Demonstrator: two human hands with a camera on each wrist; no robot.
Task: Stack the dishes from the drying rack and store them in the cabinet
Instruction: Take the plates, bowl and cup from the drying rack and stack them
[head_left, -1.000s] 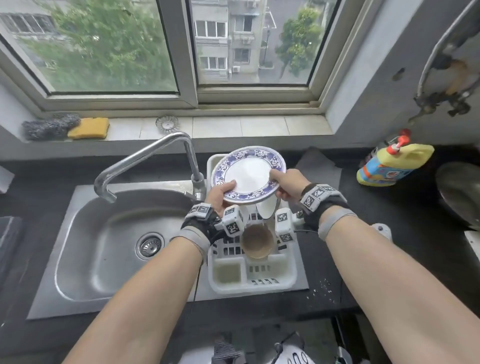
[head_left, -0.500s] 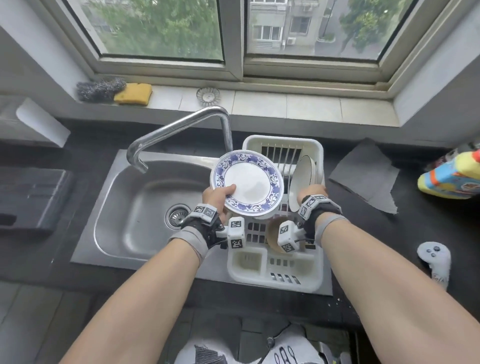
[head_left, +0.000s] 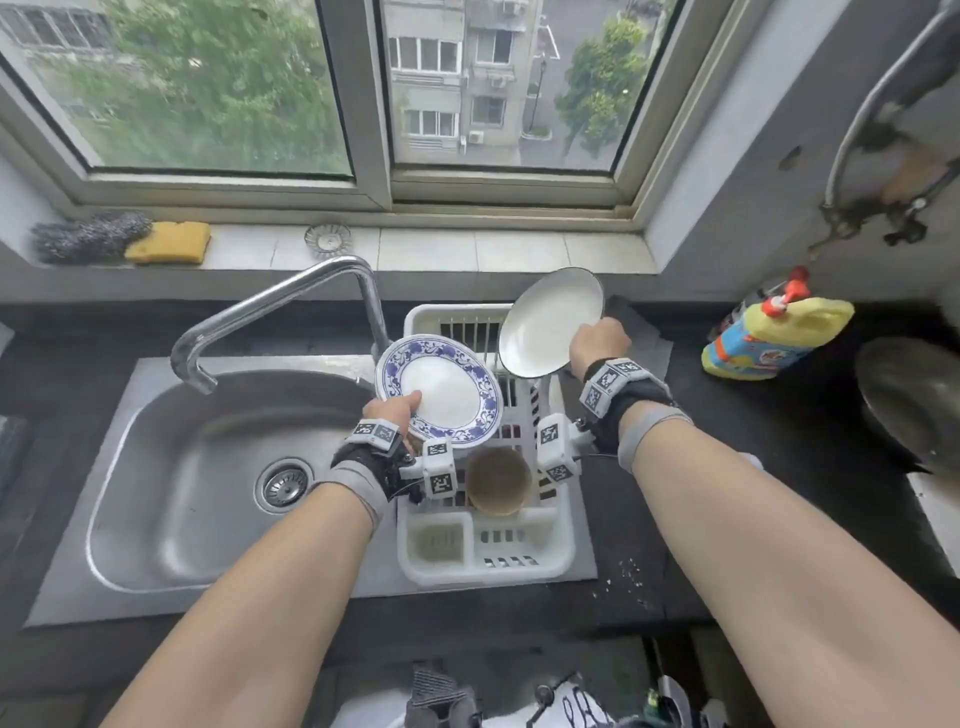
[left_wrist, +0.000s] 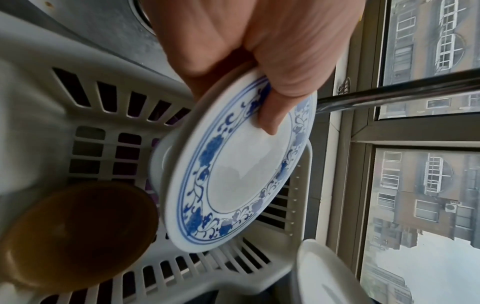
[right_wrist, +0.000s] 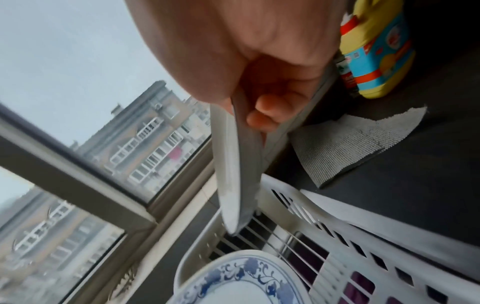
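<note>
Kitchen window and sill behind, sink (head_left: 171, 467) on my left, white drying rack (head_left: 519, 564) below my hands, a plate now in each.
Half a second ago the white plate (head_left: 550, 330) stood in the rack; my right hand (head_left: 597, 343) has since lifted it clear, pinching its lower rim, face tilted toward me. My left hand (head_left: 392, 410) still grips the blue-patterned plate (head_left: 447, 395), thumb on its face, fingers beneath, held nearly flat above the rack beside a brown bowl (head_left: 497, 480).
</note>
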